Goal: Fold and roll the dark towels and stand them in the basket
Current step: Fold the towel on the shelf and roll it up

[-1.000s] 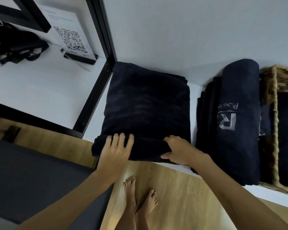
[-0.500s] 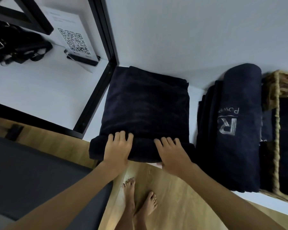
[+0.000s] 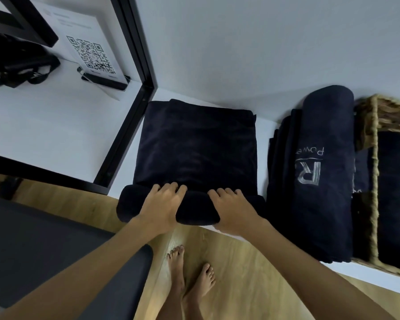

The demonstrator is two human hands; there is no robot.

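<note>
A folded dark towel [image 3: 196,144] lies flat on the white shelf top [image 3: 263,116], its near edge turned into a thick roll [image 3: 194,209] at the shelf's front. My left hand [image 3: 162,206] and my right hand [image 3: 233,209] lie side by side on that roll, fingers curled over its top. To the right, a rolled dark towel [image 3: 321,172] with a pale "R Power" logo rests on a stack of folded dark towels. Further right stands the wicker basket [image 3: 374,181], with dark towels inside.
A black metal frame [image 3: 125,125] borders the towel on the left; behind it stand a QR-code sign [image 3: 90,54] and a black strap bundle [image 3: 14,63]. Wooden floor and my bare feet [image 3: 189,280] lie below, with a dark mat [image 3: 44,257] at left.
The roll at the towel's near edge has grown thicker and advanced away from me. Both hands shifted from gripping the edge to lying over the roll.
</note>
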